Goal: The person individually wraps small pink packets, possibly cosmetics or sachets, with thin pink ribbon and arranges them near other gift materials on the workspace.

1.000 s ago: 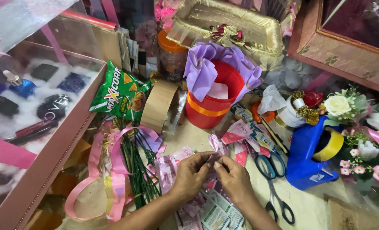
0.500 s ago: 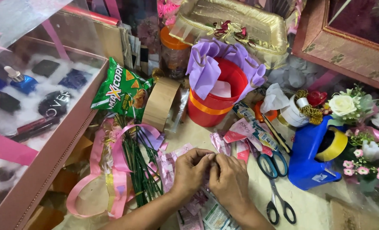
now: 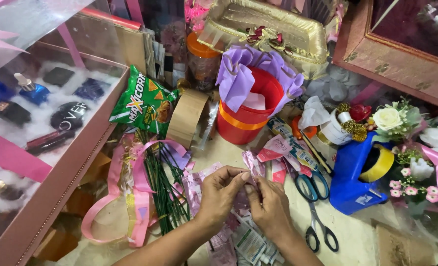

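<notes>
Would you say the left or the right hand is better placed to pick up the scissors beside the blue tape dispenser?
Probably the right hand: the scissors lie just beside it, toward the blue tape dispenser. The left hand would have to cross over it.

Bright, even light; sharp centre, glare on left plastic film (image 3: pixel 27 29)

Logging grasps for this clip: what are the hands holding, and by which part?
Both the left hand and right hand pinch a small pink sachet by its lower end, fingertips meeting there.
</notes>
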